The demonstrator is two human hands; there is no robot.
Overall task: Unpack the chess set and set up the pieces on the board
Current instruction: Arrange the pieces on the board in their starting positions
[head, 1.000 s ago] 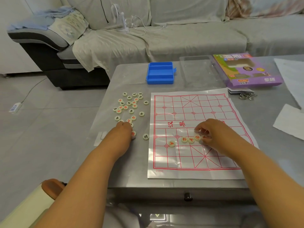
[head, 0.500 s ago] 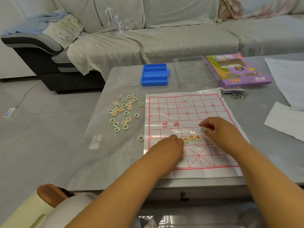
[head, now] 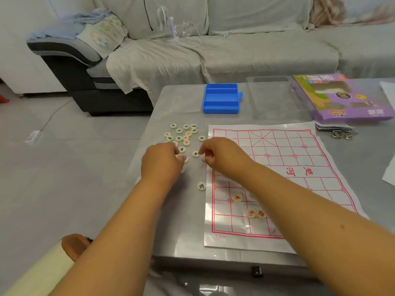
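Cream discs marked in red and black, the pieces (head: 183, 135) lie loose on the grey desk (head: 162, 210), most of them just beyond both sets of fingers. The left hand (head: 162, 161) is curled knuckles-up over the near edge of the heap; a pale disc shows at its fingertips, but whether the fingers are gripping it or only resting on it I cannot tell. The right hand (head: 220, 154) has thumb and forefinger drawn together beside a black-marked piece (head: 195, 154); whether they hold anything is hidden too. Another black piece (head: 201, 186) sits alone nearer the body, between the two forearms. The board (head: 277, 167), a thin red-lined sheet, lies to the right of the fingers and partly under the right forearm, with three red pieces (head: 250, 208) in view on its near rows.

The step in hand looks like picking more discs from the heap. It would go best taking one disc per hand by its edges, checking the colour of the mark, and lifting the right forearm clear so the sheet and its placed pieces are not dragged.
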